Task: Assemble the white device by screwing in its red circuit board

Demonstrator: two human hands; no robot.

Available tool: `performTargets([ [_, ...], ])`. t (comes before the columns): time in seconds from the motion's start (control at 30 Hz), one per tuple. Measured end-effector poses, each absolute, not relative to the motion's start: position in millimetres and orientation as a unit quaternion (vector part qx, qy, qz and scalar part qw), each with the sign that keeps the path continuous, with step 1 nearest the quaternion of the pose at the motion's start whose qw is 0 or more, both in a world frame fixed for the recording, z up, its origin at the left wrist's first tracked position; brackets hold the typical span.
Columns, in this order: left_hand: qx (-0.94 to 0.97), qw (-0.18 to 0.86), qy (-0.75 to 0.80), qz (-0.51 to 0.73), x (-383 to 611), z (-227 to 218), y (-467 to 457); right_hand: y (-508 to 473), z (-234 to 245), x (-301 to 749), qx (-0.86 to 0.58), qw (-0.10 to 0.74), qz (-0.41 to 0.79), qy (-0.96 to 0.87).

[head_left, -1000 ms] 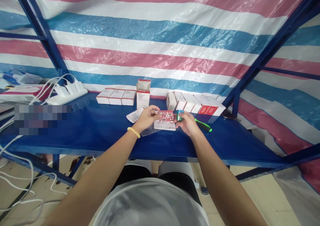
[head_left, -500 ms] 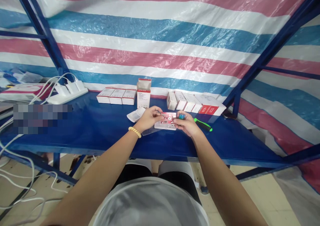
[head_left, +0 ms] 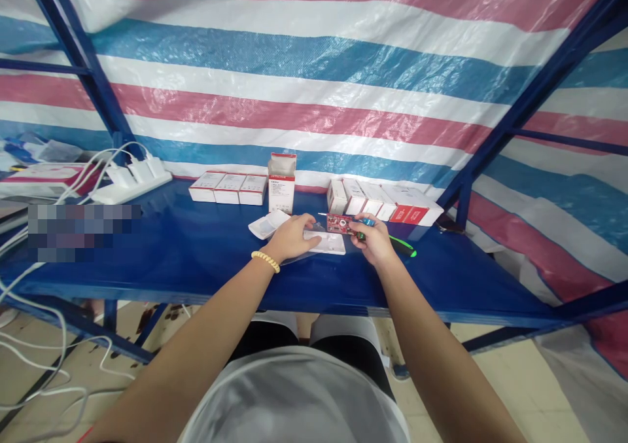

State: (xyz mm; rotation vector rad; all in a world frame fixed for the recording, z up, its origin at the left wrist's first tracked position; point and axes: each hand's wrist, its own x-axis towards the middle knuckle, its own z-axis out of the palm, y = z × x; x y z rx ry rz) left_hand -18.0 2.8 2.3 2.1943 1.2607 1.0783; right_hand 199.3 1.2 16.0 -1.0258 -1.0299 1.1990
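My right hand (head_left: pixel 375 239) pinches a small red circuit board (head_left: pixel 338 224), held tilted up above the table with its components facing me. A blue part (head_left: pixel 366 221) shows at the board's right end, partly behind my fingers. My left hand (head_left: pixel 292 238) has its thumb and fingers apart, with nothing visible between them. Its thumb lies over the left end of a white plastic casing (head_left: pixel 331 243), and I cannot tell whether it touches. A green and black tool handle (head_left: pixel 405 246) lies just right of my right hand. Left of my left hand lies a white pouch-like piece (head_left: pixel 267 224).
An upright white and red box (head_left: pixel 282 191) stands open behind my hands. Flat boxes (head_left: pixel 228 188) line the back left, and several more boxes (head_left: pixel 377 201) the back right. A power strip (head_left: pixel 135 184) with cables sits at the far left of the blue table (head_left: pixel 196 260).
My left hand has let go of the circuit board and opened lower left of it. My right hand has shifted the board slightly right and tilted it, uncovering more of the white casing.
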Motion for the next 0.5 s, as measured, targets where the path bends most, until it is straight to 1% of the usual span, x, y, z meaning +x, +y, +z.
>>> performTargets([
  [0.33, 0.835, 0.207, 0.394, 0.325, -22.4, -1.9, 5.8, -5.0, 17.1, 198.0, -0.449, 0.545, 0.511, -0.490],
  [0.5, 0.824, 0.218, 0.407, 0.327, -22.0, -4.8, 7.1, -4.8, 17.3, 197.4, -0.442, 0.547, 0.519, -0.486],
])
